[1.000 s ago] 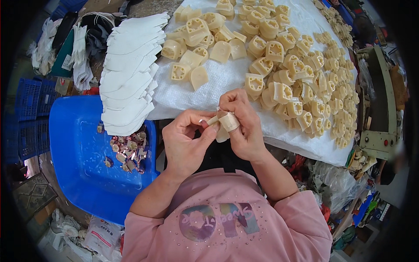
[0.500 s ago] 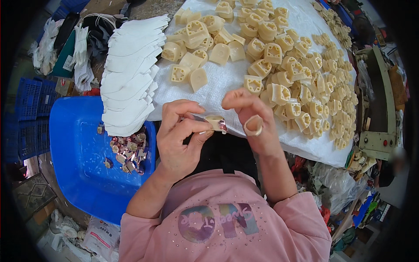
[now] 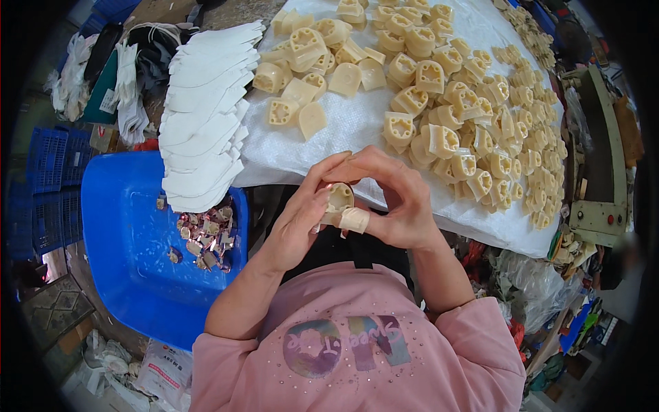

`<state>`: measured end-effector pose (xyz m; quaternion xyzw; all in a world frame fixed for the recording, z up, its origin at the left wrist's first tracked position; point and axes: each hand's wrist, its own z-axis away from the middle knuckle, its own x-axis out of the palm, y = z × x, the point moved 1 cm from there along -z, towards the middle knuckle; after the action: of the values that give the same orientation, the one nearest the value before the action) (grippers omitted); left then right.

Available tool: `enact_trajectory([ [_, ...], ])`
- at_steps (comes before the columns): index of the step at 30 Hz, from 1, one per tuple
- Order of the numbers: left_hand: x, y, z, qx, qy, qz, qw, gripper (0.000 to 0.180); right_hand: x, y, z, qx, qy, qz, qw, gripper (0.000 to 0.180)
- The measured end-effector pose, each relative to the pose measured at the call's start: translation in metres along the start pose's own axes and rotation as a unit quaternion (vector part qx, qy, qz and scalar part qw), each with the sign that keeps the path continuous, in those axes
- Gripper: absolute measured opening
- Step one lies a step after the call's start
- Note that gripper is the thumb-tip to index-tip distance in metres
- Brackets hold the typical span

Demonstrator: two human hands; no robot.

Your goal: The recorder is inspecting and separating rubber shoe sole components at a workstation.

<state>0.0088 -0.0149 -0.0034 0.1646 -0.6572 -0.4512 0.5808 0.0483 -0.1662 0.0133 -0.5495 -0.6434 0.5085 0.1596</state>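
Note:
Just in front of my body, my left hand and my right hand are closed around one beige plastic shoe heel. Its hollowed, ribbed end faces up. My right thumb, wrapped in a pale band, presses its lower side, while the fingers of both hands meet over the far side. The metallic pink covering seen on it earlier is mostly hidden by my fingers. Beyond my hands, a large heap of bare beige heels lies on a white woven sheet.
A fanned stack of white cut pieces lies left of the heels. Below it stands a blue tub holding several shiny pink-covered heels. Blue crates stand at far left. A pale green machine and plastic bags are at right.
My right hand has moved left and closed onto the heel, which only my left hand held before. The heel has turned so its hollow end faces up.

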Motion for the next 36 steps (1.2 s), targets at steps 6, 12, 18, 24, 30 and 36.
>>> enact_trajectory([
  [6, -0.002, -0.013, 0.003, 0.096, 0.042, -0.150, 0.983, 0.051, 0.013, 0.007, 0.012, -0.019, 0.060, 0.087, 0.994, 0.035],
  [12, 0.010, -0.013, -0.001, 0.104, -0.033, -0.027, 0.994, 0.067, 0.011, 0.000, -0.004, 0.295, -0.012, -0.366, 0.883, 0.023],
  [18, 0.022, -0.011, 0.003, 0.164, 0.099, -0.273, 0.943, 0.064, 0.017, 0.004, 0.007, 0.229, -0.032, -0.411, 0.882, 0.011],
  [24, 0.011, -0.021, 0.000, 0.207, 0.189, -0.297, 0.913, 0.047, 0.038, 0.012, 0.017, 0.088, 0.017, -0.161, 0.983, 0.021],
  [30, 0.010, -0.021, -0.008, 0.237, 0.203, -0.246, 0.918, 0.040, 0.041, 0.006, 0.019, 0.086, 0.063, -0.274, 0.956, 0.034],
  [36, 0.014, -0.025, -0.007, 0.215, 0.181, -0.239, 0.929, 0.040, 0.038, 0.004, 0.018, 0.089, 0.088, -0.149, 0.981, 0.032],
])
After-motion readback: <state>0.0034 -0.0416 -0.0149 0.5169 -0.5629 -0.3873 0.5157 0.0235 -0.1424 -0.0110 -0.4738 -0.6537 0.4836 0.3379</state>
